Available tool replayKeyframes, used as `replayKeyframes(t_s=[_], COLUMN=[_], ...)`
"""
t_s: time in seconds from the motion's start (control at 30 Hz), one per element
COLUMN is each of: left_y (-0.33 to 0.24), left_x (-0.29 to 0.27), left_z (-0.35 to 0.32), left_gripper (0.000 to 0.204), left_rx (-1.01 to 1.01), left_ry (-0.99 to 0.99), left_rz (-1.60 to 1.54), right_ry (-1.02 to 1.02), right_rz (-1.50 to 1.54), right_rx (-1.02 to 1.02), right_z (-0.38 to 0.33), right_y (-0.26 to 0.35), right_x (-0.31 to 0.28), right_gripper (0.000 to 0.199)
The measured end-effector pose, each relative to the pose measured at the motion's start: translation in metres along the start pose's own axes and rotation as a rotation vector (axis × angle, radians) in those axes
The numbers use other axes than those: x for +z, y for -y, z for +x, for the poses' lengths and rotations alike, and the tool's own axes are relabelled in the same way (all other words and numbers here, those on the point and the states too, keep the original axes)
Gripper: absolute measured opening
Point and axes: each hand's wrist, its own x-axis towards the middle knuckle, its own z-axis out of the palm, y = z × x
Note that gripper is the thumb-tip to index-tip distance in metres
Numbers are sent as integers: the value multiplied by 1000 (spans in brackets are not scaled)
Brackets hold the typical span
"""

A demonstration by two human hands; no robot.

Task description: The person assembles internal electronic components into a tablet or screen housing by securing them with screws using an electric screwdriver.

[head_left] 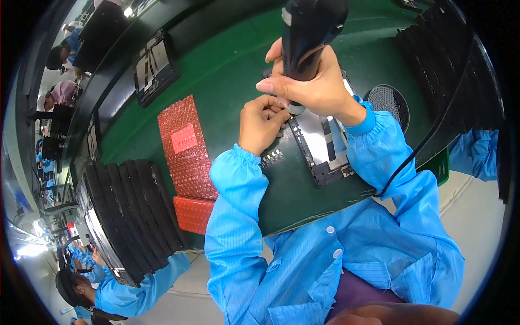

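Observation:
My right hand (319,86) is wrapped round a thick black handheld power tool (306,40), which points down and ends in a short silvery tip (295,109). Close beside that tip, my left hand (262,122) has its thumb and fingers pinched together; whatever is between them is hidden. Both hands are over the upper left edge of an opened tablet-like device (314,142) with a silver panel and a black frame, lying on the green table. Near my left wrist lies a small strip with several metallic pieces (272,158).
Red bubble-wrap sheets (187,151) lie left of my arm, beside a stack of black trays (132,211). Another device (155,67) rests at the back left. Right of my hand stands a round dish (389,105); more black trays (439,59) and a cable (433,127) are beyond.

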Motion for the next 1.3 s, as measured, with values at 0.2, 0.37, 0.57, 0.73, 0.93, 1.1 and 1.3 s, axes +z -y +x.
replayKeyframes(t_s=[0.2,0.37,0.57,0.73,0.93,1.1,1.3], left_y=[-10,-9,-11,-6,-7,-21,-21], left_x=[-10,-10,-9,-10,-10,-5,-10], left_z=[10,13,12,14,17,12,7], left_gripper=[8,8,8,5,14,10,87], left_rx=[-198,-221,-230,-221,47,-126,-192], left_ry=[65,66,69,66,25,27,26], left_rz=[4,-17,-20,-14,61,-7,-3], right_ry=[19,11,7,-29,11,-215,-182], right_rz=[2,-1,-68,-29,-193,-158,-149], right_rx=[90,80,45,117,-150,-38,-86], right_z=[3,3,3,2,-7,-13,-12], right_y=[1,-5,-9,-12,-9,-9,44], right_x=[6,6,6,7,23,23,-46], right_gripper=[33,34,35,37,33,35,33])
